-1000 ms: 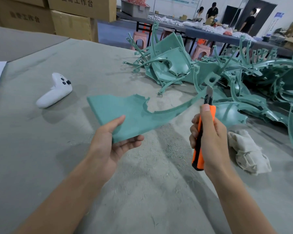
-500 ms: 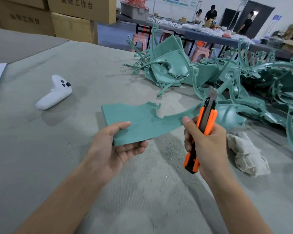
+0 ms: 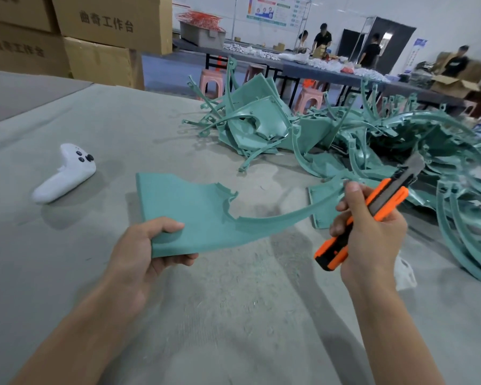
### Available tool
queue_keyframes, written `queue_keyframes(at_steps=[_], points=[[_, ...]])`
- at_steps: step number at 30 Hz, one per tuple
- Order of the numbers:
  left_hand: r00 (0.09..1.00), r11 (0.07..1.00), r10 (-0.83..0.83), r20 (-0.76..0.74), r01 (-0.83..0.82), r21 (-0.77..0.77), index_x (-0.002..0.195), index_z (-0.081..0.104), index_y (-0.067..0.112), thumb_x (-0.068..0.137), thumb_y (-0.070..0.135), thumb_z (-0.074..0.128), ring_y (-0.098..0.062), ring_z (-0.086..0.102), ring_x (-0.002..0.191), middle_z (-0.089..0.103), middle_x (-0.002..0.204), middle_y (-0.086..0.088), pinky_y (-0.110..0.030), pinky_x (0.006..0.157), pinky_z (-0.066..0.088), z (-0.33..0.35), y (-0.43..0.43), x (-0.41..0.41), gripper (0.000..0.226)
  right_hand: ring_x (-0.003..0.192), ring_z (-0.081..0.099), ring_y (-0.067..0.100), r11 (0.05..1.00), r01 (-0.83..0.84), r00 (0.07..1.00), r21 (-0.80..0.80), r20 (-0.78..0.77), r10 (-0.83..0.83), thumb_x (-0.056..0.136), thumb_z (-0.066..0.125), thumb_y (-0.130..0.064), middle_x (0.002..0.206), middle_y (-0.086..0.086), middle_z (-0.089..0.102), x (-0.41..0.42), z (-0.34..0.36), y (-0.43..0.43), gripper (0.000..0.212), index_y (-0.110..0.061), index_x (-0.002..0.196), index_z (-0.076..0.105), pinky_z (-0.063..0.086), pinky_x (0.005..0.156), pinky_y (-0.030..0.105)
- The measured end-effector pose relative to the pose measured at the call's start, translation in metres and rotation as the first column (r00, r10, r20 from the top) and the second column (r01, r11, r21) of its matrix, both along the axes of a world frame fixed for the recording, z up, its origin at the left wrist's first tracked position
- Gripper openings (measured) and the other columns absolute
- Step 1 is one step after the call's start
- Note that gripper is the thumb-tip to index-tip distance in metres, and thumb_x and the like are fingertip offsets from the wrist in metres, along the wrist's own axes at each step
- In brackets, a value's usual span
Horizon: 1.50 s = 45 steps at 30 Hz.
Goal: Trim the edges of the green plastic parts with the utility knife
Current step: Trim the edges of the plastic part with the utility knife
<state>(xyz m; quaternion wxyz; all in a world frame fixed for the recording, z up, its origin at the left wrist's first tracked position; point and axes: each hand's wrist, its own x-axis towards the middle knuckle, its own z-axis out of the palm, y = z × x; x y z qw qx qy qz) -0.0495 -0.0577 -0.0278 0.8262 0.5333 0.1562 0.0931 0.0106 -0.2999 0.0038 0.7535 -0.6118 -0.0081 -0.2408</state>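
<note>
Our left grip clasps the green plastic part above the bench — our right grip grasps the utility knife.

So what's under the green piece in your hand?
Fingers of the left hand curl under the near corner of the green piece. Below lies the grey table. The patch behind the flat panel is covered.

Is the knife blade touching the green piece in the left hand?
Apart. In the head view the knife blade points up past the right hand, clear of the green piece the left hand holds.
</note>
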Motion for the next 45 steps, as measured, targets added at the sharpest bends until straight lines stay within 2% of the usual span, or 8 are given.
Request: queue_keyframes(at_steps=[12, 16, 20, 25, 30, 35, 39, 45], points=[[0.994, 0.999, 0.025, 0.110, -0.028, 0.028, 0.059, 0.075, 0.013, 0.061, 0.017, 0.063, -0.017, 0.062, 0.052, 0.069, 0.073, -0.005, -0.026, 0.043, 0.051, -0.002, 0.004, 0.000, 0.013, 0.040, 0.045, 0.014, 0.998, -0.055, 0.998, 0.020, -0.010, 0.055, 0.088, 0.075, -0.025, 0.061, -0.002, 0.060, 0.002, 0.003, -0.010, 0.019, -0.021, 0.071, 0.068, 0.040, 0.042, 0.025], [0.960, 0.958, -0.016, 0.281, 0.095, -0.271, 0.102, 0.077, 0.020, 0.075, 0.054, 0.064, -0.021, 0.071, 0.096, 0.071, 0.113, -0.005, -0.034, 0.069, 0.059, -0.003, 0.010, -0.003, 0.046, 0.039, 0.044, 0.012, 0.982, -0.124, 0.991, 0.142, -0.036, 0.130, 0.090, 0.071, -0.020, 0.059, -0.002, 0.060, 0.000, 0.004, -0.001, 0.031, -0.025, 0.059, 0.068, 0.038, 0.042, 0.021], [0.859, 0.861, -0.205, 0.469, 0.386, -0.331, 0.144, 0.035, 0.010, 0.079, 0.060, 0.065, -0.022, 0.048, 0.132, 0.048, 0.145, -0.003, -0.042, 0.101, 0.047, -0.004, 0.006, -0.001, 0.088, 0.037, 0.043, 0.010, 0.939, -0.238, 0.961, 0.246, -0.077, 0.264, 0.091, 0.068, -0.013, 0.062, 0.004, 0.065, -0.009, 0.001, 0.018, 0.023, -0.014, 0.069, 0.062, 0.035, 0.038, 0.019], [0.960, 0.959, -0.270, 0.072, 0.275, -0.073, 0.138, 0.042, 0.000, 0.072, 0.020, 0.081, -0.030, 0.070, 0.098, 0.071, 0.110, -0.015, -0.030, 0.071, 0.058, -0.014, -0.018, 0.008, 0.080, 0.038, 0.052, 0.013, 0.918, -0.395, 0.900, 0.043, -0.184, 0.396, 0.091, 0.069, -0.012, 0.066, 0.007, 0.070, -0.033, -0.013, 0.054, 0.020, -0.007, 0.076, 0.057, 0.038, 0.037, 0.021], [0.917, 0.925, -0.360, -0.173, 0.375, 0.063, 0.109, 0.066, 0.003, 0.060, 0.051, 0.081, -0.028, 0.073, 0.077, 0.074, 0.092, -0.016, -0.026, 0.055, 0.055, -0.012, -0.014, 0.000, 0.071, 0.039, 0.048, 0.016, 0.868, -0.482, 0.864, -0.118, -0.232, 0.448, 0.085, 0.077, -0.019, 0.069, 0.009, 0.070, -0.044, -0.018, 0.068, 0.032, -0.022, 0.061, 0.056, 0.037, 0.038, 0.024], [0.898, 0.893, -0.438, -0.040, 0.430, -0.132, 0.104, 0.075, 0.013, 0.077, 0.039, 0.076, -0.024, 0.070, 0.094, 0.072, 0.108, -0.010, -0.026, 0.067, 0.055, -0.015, -0.019, -0.007, 0.038, 0.043, 0.042, 0.016, 0.783, -0.584, 0.800, -0.214, -0.317, 0.509, 0.075, 0.084, -0.041, 0.055, 0.007, 0.045, -0.044, -0.022, 0.070, 0.039, -0.015, 0.070, 0.056, 0.037, 0.039, 0.023], [0.939, 0.789, -0.341, 0.047, 0.313, -0.529, 0.088, 0.078, 0.011, 0.064, 0.019, 0.080, -0.015, 0.068, 0.075, 0.072, 0.098, -0.002, -0.024, 0.063, 0.056, -0.010, -0.022, -0.008, 0.026, 0.046, 0.041, 0.012, 0.774, -0.552, 0.834, -0.310, -0.232, 0.501, 0.082, 0.053, -0.071, 0.061, 0.001, 0.047, -0.040, -0.020, 0.066, 0.053, -0.020, 0.083, 0.069, 0.034, 0.042, 0.022], [0.917, 0.624, -0.364, 0.165, 0.372, -0.688, 0.092, 0.069, 0.004, 0.072, 0.020, 0.080, -0.015, 0.068, 0.068, 0.068, 0.084, -0.003, -0.025, 0.056, 0.057, 0.004, -0.020, -0.015, 0.027, 0.053, 0.044, 0.010, 0.756, -0.396, 0.910, -0.522, -0.111, 0.399, 0.093, 0.038, -0.064, 0.058, -0.005, 0.047, -0.034, -0.019, 0.056, 0.051, -0.022, 0.085, 0.067, 0.036, 0.050, 0.029]])
